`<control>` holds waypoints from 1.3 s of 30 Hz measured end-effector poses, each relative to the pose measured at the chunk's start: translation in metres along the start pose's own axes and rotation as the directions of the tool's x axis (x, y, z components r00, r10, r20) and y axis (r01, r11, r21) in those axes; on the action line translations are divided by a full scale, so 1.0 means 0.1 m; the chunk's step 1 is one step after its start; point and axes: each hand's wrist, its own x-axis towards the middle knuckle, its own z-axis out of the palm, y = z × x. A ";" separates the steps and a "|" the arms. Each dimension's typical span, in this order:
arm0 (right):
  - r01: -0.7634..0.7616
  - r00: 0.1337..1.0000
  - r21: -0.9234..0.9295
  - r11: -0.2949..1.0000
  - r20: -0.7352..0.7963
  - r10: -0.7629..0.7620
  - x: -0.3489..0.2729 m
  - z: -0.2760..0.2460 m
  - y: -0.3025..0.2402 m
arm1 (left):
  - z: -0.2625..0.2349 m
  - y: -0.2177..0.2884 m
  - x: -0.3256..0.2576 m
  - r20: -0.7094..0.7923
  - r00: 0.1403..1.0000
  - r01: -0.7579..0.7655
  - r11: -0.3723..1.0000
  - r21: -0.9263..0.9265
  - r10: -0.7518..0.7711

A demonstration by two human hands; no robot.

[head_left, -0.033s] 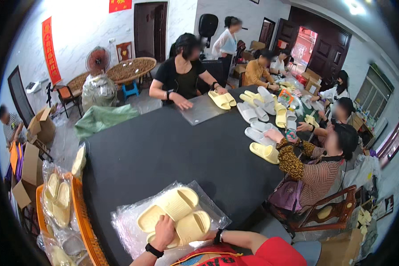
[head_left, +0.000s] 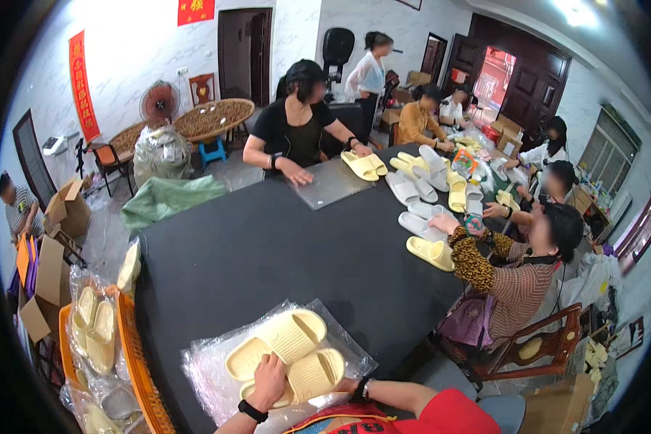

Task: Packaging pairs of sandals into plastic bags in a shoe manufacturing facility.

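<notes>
A pair of pale yellow slippers lies side by side on a stack of clear plastic bags (head_left: 208,365) at the table's near edge. My left hand (head_left: 270,383) is closed on the inner edge of the nearer slipper (head_left: 317,374), its fingertips between the two. The farther slipper (head_left: 291,337) rests against it, toe to the right. At the nearer slipper's right end, my right hand (head_left: 349,386) reaches in low. The slipper hides most of its fingers, so its grip does not show.
An orange basket (head_left: 132,347) of bagged slippers stands at my left. Across the dark table (head_left: 267,253), a co-worker in black (head_left: 304,130) touches slippers and a plastic sheet (head_left: 333,184). More co-workers sit along the right side beside yellow and grey slippers (head_left: 430,253).
Both my hands and the slipper pair stay nearly in place. The view has shifted very slightly. The co-worker in black has shifted a hand a little on the slippers.
</notes>
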 end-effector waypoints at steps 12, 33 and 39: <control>0.076 0.934 -0.147 0.986 -0.335 -0.122 0.18 -0.22 0.22 | 0.61 -0.62 -0.17 0.127 0.977 0.173 0.985 0.017 -0.174; 0.150 0.587 -0.114 0.982 -0.789 -0.181 -0.29 -1.87 -0.46 | 0.39 -0.48 -0.85 -0.061 0.856 0.507 0.857 -0.090 -0.513; -0.047 0.463 -0.264 0.963 -0.861 -0.213 -0.32 -2.10 -0.49 | 0.58 -0.57 -1.03 0.082 0.839 0.535 0.843 0.048 -0.537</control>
